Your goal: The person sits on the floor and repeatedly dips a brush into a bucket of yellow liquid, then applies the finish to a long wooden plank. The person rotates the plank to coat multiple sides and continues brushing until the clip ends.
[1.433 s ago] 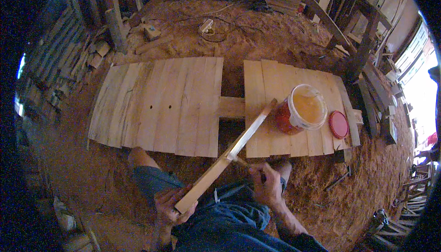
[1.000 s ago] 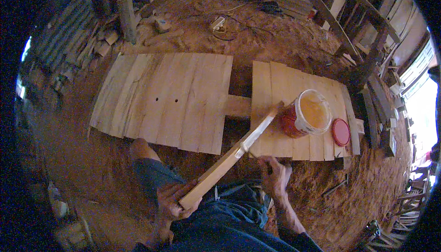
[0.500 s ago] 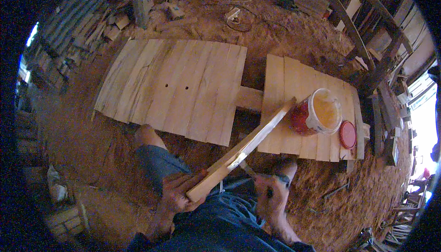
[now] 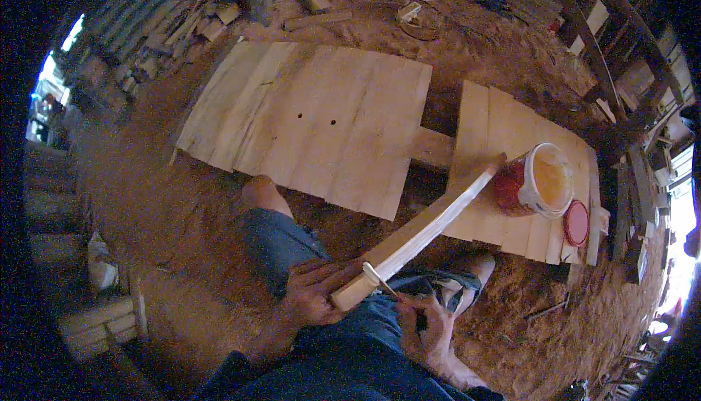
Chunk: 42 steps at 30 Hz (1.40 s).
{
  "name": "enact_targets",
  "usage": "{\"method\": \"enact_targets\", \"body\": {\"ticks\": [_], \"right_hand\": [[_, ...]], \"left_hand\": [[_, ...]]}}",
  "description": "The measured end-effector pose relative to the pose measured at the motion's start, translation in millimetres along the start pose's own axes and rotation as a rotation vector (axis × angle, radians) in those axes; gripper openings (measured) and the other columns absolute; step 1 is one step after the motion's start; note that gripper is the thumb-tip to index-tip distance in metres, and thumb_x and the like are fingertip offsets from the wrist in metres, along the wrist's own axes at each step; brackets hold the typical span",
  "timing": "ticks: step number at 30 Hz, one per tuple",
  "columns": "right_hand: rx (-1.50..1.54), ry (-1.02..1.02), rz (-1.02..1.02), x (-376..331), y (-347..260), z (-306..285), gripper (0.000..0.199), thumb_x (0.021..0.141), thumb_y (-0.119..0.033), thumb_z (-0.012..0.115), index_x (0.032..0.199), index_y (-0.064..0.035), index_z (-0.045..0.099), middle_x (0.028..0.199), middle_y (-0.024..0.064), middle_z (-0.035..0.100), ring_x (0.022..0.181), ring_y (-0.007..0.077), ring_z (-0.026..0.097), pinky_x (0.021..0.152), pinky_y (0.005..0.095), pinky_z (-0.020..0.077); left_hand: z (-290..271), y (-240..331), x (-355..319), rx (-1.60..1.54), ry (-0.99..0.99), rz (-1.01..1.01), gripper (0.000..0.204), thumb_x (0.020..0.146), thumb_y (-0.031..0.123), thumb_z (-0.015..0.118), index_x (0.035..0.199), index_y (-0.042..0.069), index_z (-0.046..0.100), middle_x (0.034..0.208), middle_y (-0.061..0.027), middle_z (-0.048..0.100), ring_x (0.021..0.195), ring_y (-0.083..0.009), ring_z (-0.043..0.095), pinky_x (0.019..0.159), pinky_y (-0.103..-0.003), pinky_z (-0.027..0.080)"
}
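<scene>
A long narrow wooden board (image 4: 400, 245) slants across my lap, its far end against the planks by the bucket. My left hand (image 4: 312, 293) grips its near end from the left side. Along the board's right-hand edge runs a wet-looking whitish coat of paste. My right hand (image 4: 426, 326) is closed on a thin spreader (image 4: 385, 285), whose tip touches that edge close to my left hand. White paste is heaped at the tip; the handle is mostly hidden in my fingers. A red bucket (image 4: 512, 186) holding yellowish paste stands beyond the board.
Joined planks (image 4: 350, 116) form a wide panel ahead, and a smaller plank panel (image 4: 482, 134) bears the bucket and its red lid (image 4: 577, 223). Wood offcuts (image 4: 212, 30) lie at the back left. A power socket block (image 4: 410, 12) with cable rests on the sawdust-covered ground.
The spreader has moved down the edge to near my left hand, and the white coat now looks smoother behind it. The whole view has shifted, so things appear further right.
</scene>
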State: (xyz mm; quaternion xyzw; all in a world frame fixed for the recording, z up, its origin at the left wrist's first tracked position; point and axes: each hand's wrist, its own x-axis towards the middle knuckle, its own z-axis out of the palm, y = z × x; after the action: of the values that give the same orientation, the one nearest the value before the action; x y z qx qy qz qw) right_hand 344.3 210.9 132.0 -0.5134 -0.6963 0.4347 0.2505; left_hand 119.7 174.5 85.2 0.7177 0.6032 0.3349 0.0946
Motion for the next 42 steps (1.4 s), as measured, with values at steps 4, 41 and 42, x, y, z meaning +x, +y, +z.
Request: {"method": "enact_targets", "body": {"ticks": [4, 41, 42], "right_hand": [[0.1, -0.177, -0.173, -8, -15, 3, 0.008, 0.088, -0.001, 0.065, 0.096, -0.0018, 0.063, 0.071, 0.0086, 0.066, 0.058, 0.0153, 0.062, 0.051, 0.0297, 0.0471], [0.018, 0.459, -0.009, 196, 235, -78, 0.012, 0.092, -0.013, 0.061, 0.098, -0.0029, 0.062, 0.079, 0.0169, 0.066, 0.069, 0.0301, 0.065, 0.063, 0.0373, 0.0497], [0.045, 0.39, 0.075, 182, 227, -75, 0.013, 0.092, -0.014, 0.061, 0.099, -0.0029, 0.063, 0.08, 0.0172, 0.066, 0.07, 0.0307, 0.065, 0.063, 0.0376, 0.0498]], "left_hand": [[9, -8, 1, -0.084, 0.047, 0.036, 0.06, 0.07, 0.038, 0.072, 0.124, 0.012, 0.065, 0.097, -0.0067, 0.072, 0.076, -0.0253, 0.069, 0.067, -0.038, 0.056], [-25, -60, -88, -0.377, 0.092, -0.639, 0.041, 0.08, 0.036, 0.07, 0.108, 0.007, 0.068, 0.091, -0.0086, 0.07, 0.079, -0.0249, 0.067, 0.072, -0.037, 0.056], [-26, -60, -89, -0.379, 0.089, -0.644, 0.041, 0.08, 0.036, 0.07, 0.108, 0.007, 0.068, 0.091, -0.0085, 0.07, 0.079, -0.0248, 0.067, 0.072, -0.037, 0.056]]}}
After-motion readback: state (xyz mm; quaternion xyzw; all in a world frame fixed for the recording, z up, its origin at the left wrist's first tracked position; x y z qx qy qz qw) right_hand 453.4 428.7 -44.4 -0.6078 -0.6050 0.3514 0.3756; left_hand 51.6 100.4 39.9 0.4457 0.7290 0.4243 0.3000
